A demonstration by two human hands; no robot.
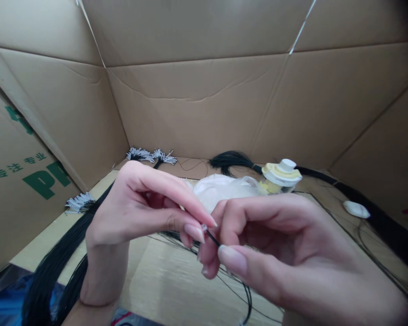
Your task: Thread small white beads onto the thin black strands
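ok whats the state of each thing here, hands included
left hand, raised, pinching the black cord near its tip
right hand, pinching the same cord
black cord, thin, trailing down loosely
plastic bottle, capped
white plastic bag, crumpled
bundle of black cords, gathered at one end

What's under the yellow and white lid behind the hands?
Under the lid is a clear container, beside a plastic bag. The right hand blocks the view of its lower part, so its base cannot be seen.
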